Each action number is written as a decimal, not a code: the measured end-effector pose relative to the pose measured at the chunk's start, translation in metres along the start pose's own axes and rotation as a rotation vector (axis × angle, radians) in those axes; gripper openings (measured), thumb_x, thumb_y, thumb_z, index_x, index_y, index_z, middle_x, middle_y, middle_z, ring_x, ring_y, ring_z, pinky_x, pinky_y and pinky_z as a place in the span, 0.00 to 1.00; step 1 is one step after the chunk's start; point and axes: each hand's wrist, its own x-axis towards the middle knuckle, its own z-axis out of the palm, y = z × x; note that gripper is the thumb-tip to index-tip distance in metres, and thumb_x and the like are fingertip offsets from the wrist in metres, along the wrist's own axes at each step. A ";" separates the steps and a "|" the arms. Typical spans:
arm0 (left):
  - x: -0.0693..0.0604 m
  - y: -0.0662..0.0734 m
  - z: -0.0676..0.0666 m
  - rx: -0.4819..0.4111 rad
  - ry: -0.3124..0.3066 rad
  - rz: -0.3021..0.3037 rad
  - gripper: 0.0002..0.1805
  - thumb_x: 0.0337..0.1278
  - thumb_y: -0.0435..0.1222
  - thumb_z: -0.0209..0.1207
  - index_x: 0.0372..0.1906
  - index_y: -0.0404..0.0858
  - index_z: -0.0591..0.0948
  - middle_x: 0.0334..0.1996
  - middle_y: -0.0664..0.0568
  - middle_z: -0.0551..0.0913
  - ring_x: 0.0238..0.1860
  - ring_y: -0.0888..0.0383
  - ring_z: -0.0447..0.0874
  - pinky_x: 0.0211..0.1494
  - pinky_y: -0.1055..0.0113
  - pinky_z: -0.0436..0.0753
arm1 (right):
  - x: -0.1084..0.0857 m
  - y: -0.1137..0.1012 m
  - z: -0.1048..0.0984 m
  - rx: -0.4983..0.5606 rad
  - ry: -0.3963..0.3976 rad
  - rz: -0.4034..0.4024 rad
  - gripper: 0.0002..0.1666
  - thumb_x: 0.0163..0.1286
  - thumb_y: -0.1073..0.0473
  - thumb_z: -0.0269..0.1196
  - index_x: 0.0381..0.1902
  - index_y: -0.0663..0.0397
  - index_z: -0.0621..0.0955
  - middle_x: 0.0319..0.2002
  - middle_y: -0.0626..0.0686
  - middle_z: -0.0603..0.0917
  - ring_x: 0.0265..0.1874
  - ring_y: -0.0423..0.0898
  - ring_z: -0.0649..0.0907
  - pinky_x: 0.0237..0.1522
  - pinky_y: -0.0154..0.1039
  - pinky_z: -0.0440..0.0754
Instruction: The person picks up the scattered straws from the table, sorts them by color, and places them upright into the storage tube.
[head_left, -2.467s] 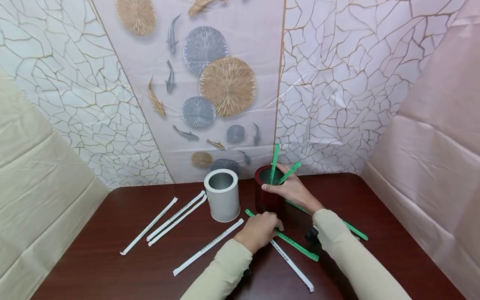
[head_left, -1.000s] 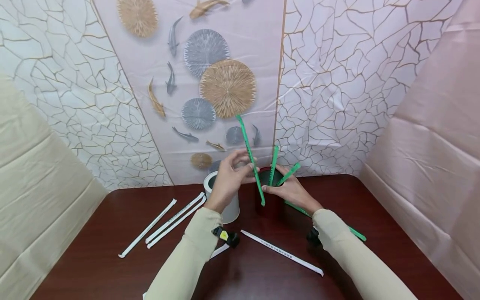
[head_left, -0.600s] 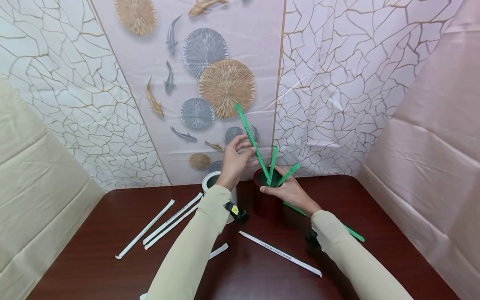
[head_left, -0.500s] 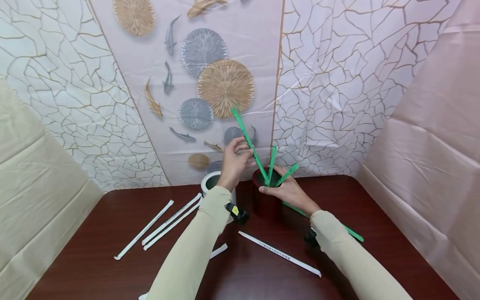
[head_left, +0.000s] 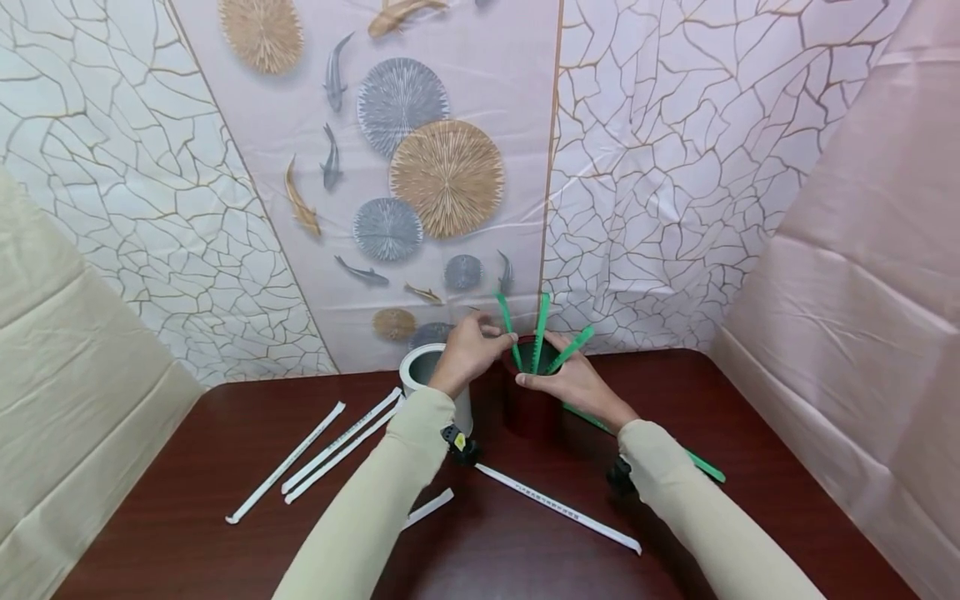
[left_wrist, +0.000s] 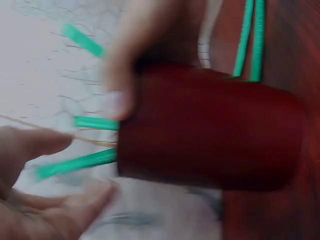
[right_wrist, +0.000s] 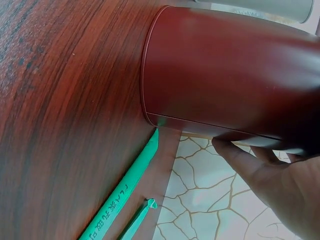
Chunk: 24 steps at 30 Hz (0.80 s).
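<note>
Three green wrapped straws (head_left: pixel 540 333) stand in the dark red cylindrical cup (head_left: pixel 531 408), fanned out above its rim. My right hand (head_left: pixel 577 385) grips that cup near the top, thumb on the near side. Beside the leftmost standing straw (left_wrist: pixel 75 165) is my left hand (head_left: pixel 472 350); its thumb and fingers are spread apart on either side of the straw, with a gap visible in the blurred left wrist view. Two more green straws (right_wrist: pixel 120 200) lie on the table by the cup's base, partly hidden by the right arm in the head view.
A white cylindrical cup (head_left: pixel 461 408) stands left of the red one, partly behind the left hand. Several white wrapped straws (head_left: pixel 292 462) lie on the dark wooden table (head_left: pixel 495 554), one in front of the cups and one partly under the left arm. Patterned cloth hangs behind.
My left hand picked up a green straw from the table, raised it over the red cup and lowered it inside, then let go. The right hand kept its grip on the cup.
</note>
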 end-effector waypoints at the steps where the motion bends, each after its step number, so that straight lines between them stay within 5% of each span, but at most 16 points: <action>1: -0.003 0.004 -0.007 0.022 -0.029 -0.011 0.37 0.72 0.44 0.65 0.78 0.32 0.68 0.59 0.42 0.86 0.63 0.45 0.83 0.66 0.50 0.81 | 0.000 0.000 0.000 -0.013 0.003 0.006 0.51 0.67 0.49 0.76 0.81 0.49 0.66 0.76 0.62 0.65 0.75 0.61 0.67 0.71 0.65 0.68; 3: -0.009 0.011 -0.022 0.042 -0.055 -0.013 0.38 0.73 0.46 0.63 0.78 0.31 0.67 0.61 0.41 0.85 0.64 0.45 0.82 0.67 0.49 0.80 | 0.000 0.000 0.001 -0.030 0.006 0.016 0.52 0.66 0.48 0.76 0.81 0.50 0.65 0.77 0.61 0.65 0.76 0.61 0.66 0.72 0.65 0.67; 7: -0.014 0.020 -0.053 -0.094 -0.055 0.054 0.29 0.80 0.47 0.56 0.72 0.29 0.75 0.58 0.37 0.85 0.60 0.43 0.85 0.63 0.51 0.83 | -0.001 0.001 0.000 -0.042 0.018 0.031 0.53 0.65 0.46 0.77 0.81 0.50 0.66 0.77 0.60 0.65 0.76 0.60 0.66 0.72 0.65 0.67; 11: -0.016 0.010 -0.083 -0.130 -0.047 0.159 0.29 0.83 0.51 0.50 0.66 0.29 0.79 0.57 0.35 0.85 0.59 0.43 0.86 0.64 0.51 0.83 | 0.000 0.001 0.000 -0.040 0.017 0.037 0.54 0.65 0.46 0.77 0.82 0.52 0.64 0.78 0.62 0.64 0.77 0.61 0.64 0.73 0.66 0.65; 16: -0.020 -0.035 -0.097 0.117 -0.076 0.259 0.33 0.76 0.58 0.55 0.73 0.40 0.77 0.66 0.44 0.82 0.69 0.46 0.78 0.73 0.46 0.73 | 0.000 0.001 0.001 -0.062 0.012 0.053 0.57 0.66 0.46 0.76 0.83 0.55 0.61 0.80 0.63 0.61 0.80 0.63 0.59 0.75 0.68 0.62; 20: -0.022 -0.068 -0.088 0.319 -0.068 0.240 0.42 0.66 0.65 0.61 0.77 0.47 0.73 0.74 0.49 0.73 0.76 0.46 0.69 0.76 0.43 0.68 | 0.001 0.001 0.002 -0.076 0.014 0.057 0.58 0.65 0.45 0.77 0.84 0.55 0.60 0.80 0.63 0.61 0.80 0.64 0.59 0.75 0.69 0.61; 24: -0.022 -0.086 -0.076 0.480 -0.049 0.241 0.49 0.58 0.70 0.63 0.80 0.51 0.70 0.78 0.51 0.68 0.79 0.45 0.64 0.76 0.39 0.68 | 0.001 0.001 0.001 -0.075 0.023 0.051 0.57 0.64 0.45 0.77 0.83 0.54 0.62 0.79 0.63 0.63 0.79 0.63 0.62 0.74 0.68 0.63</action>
